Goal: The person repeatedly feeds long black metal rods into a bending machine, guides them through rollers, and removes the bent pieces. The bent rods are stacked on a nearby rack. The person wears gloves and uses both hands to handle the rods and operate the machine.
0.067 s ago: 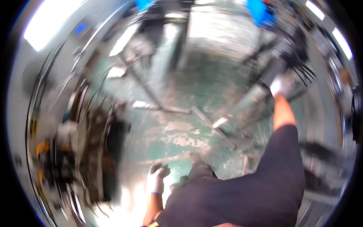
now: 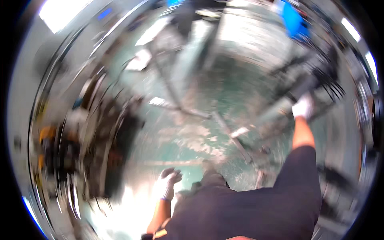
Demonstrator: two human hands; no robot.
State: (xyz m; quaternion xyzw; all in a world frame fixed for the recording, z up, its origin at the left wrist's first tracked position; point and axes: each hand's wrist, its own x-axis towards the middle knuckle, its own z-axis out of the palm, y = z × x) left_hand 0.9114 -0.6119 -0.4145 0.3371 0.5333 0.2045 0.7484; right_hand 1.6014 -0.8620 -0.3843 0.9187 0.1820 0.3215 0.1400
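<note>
My left hand (image 2: 169, 181), in a pale glove with darker fingertips, hangs low beside my body. Its fingers bend loosely and stand a little apart, and nothing shows in them. Out to the right, my right hand (image 2: 303, 107), also in a pale glove, is stretched forward at the end of a bare forearm. It meets the near end of a dark grey, blocky part (image 2: 306, 86) on a stand, with black prong-like pieces (image 2: 331, 89) beside it. Motion smears the right fingers, so whether they grip that part I cannot make out.
Grey metal legs (image 2: 230, 134) spread across the worn green floor (image 2: 192, 138) ahead. A cluttered bench (image 2: 94, 148) with yellow-and-black equipment (image 2: 47, 150) lines the left. White sheets (image 2: 139, 61) sit at the far left. Blue objects (image 2: 295, 20) stand at the far right.
The whole view has swung, so the far surroundings sit further right and slightly lower. My right hand appears a little lower; my left hand keeps nearly the same pose.
</note>
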